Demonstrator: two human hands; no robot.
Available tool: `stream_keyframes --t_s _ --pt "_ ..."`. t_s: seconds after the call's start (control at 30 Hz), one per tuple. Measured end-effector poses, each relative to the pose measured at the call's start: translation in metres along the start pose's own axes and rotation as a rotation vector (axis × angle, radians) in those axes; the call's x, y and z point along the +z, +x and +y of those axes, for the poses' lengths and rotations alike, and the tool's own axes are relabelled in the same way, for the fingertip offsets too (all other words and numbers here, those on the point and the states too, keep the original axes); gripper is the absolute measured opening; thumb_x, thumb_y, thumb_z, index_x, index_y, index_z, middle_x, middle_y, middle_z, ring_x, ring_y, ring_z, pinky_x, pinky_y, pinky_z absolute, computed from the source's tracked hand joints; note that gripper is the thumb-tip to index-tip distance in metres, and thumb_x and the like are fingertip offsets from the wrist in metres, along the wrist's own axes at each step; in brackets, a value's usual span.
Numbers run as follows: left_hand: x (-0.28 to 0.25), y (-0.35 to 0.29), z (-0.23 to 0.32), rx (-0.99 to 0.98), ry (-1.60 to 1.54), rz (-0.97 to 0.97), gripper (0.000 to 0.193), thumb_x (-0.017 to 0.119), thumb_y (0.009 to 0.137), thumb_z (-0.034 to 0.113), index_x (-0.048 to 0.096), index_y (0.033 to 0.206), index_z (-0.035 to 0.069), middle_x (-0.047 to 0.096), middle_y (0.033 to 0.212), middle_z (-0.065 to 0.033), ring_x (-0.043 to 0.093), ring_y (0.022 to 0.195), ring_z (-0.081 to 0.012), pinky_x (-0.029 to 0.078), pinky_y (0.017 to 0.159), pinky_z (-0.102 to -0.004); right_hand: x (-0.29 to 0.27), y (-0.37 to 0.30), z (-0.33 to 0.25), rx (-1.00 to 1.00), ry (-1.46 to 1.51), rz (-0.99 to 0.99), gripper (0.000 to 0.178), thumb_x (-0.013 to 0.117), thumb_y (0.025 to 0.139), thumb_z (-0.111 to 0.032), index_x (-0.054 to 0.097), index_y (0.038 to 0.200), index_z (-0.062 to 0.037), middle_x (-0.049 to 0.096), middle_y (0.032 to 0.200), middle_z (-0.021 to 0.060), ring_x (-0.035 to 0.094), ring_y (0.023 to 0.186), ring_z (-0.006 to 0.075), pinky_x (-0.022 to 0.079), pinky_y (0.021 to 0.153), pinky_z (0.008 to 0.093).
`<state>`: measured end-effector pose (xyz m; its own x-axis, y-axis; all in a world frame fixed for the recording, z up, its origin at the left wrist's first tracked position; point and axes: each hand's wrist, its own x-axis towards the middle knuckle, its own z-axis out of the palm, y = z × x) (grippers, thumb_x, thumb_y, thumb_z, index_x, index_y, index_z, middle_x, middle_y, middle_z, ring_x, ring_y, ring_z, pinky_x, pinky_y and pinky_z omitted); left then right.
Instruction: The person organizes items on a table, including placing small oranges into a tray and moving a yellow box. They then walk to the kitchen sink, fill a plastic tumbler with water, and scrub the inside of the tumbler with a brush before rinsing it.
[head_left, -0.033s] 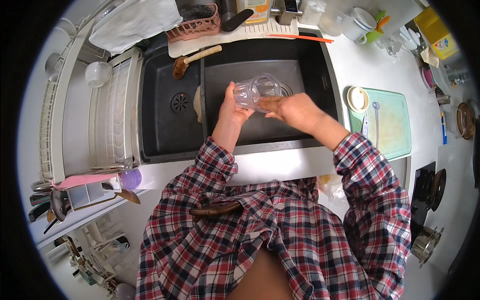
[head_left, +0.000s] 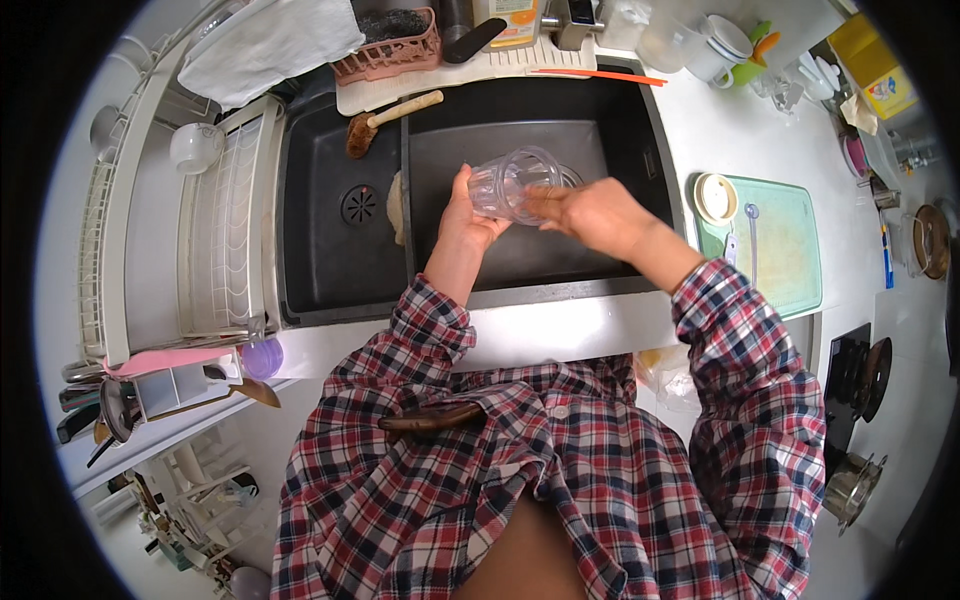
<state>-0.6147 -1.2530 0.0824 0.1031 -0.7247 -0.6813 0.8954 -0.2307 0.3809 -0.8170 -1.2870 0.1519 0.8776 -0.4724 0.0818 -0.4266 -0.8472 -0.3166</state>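
Observation:
Over the right basin of the black sink (head_left: pixel 500 268), my left hand (head_left: pixel 464 220) is closed round the lower part of a clear cup (head_left: pixel 488 190). The cup lies tilted, its wide mouth facing right. My right hand (head_left: pixel 592 215) is at that mouth, its fingers stretched out toward the inside; their tips show through the clear wall and are slightly blurred. The thumb is mostly hidden. Behind the cup, the round drain is partly covered.
A wooden-handled brush (head_left: pixel 395 115) rests in the left basin near the divider, where a pale cloth or sponge (head_left: pixel 396 208) hangs. Left stands a white dish rack (head_left: pixel 225 230); right lies a green cutting board (head_left: pixel 790 245) with a round white lid (head_left: pixel 716 198). The faucet (head_left: pixel 576 25) is behind.
My right hand has shifted slightly right and its fingers have drawn back a little within the cup's mouth. The left hand and cup stay almost in place.

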Motion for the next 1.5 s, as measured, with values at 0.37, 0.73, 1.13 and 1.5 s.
stream_keyframes --t_s 0.37,0.73,1.13,1.5 --pt "0.002 0.007 -0.004 -0.029 -0.047 0.031 0.045 0.055 0.094 0.043 0.050 0.123 0.008 0.057 0.121 -0.0139 0.057 0.110 -0.0317 0.048 0.094 -0.0528 0.023 -0.009 0.004 0.059 0.043 0.147 0.028 0.063 0.086 -0.014 0.063 0.114 -0.0091 0.059 0.128 0.0032 0.066 0.092 0.0246 0.056 0.070 0.0319" --pt "-0.002 0.007 -0.010 -0.117 0.020 -0.003 0.056 0.040 0.096 0.055 0.051 0.124 0.007 0.057 0.122 -0.0157 0.056 0.113 -0.0324 0.048 0.094 -0.0515 0.020 0.007 -0.019 0.062 0.238 0.255 0.015 0.065 0.084 -0.012 0.064 0.098 -0.0058 0.064 0.094 0.0117 0.063 0.080 0.0336 0.053 0.068 0.0399" --pt "0.018 -0.009 -0.001 0.855 1.231 -0.546 0.090 0.081 0.069 0.012 0.031 0.144 0.003 0.047 0.139 -0.0183 0.046 0.128 -0.0234 0.038 0.104 -0.0333 -0.038 0.018 0.025 0.026 0.218 0.246 0.017 0.063 0.085 -0.019 0.063 0.092 -0.0039 0.064 0.090 0.0143 0.061 0.084 0.0363 0.050 0.071 0.0428" --pt "0.027 -0.020 -0.006 0.666 0.969 -0.390 0.076 0.086 0.064 0.012 0.045 0.127 0.000 0.061 0.114 -0.0101 0.061 0.102 -0.0161 0.050 0.086 -0.0294 0.006 -0.001 0.030 0.500 1.003 0.535 0.069 0.076 0.080 -0.025 0.044 0.135 0.0017 0.056 0.126 0.0152 0.059 0.100 0.0193 0.051 0.083 0.0281"
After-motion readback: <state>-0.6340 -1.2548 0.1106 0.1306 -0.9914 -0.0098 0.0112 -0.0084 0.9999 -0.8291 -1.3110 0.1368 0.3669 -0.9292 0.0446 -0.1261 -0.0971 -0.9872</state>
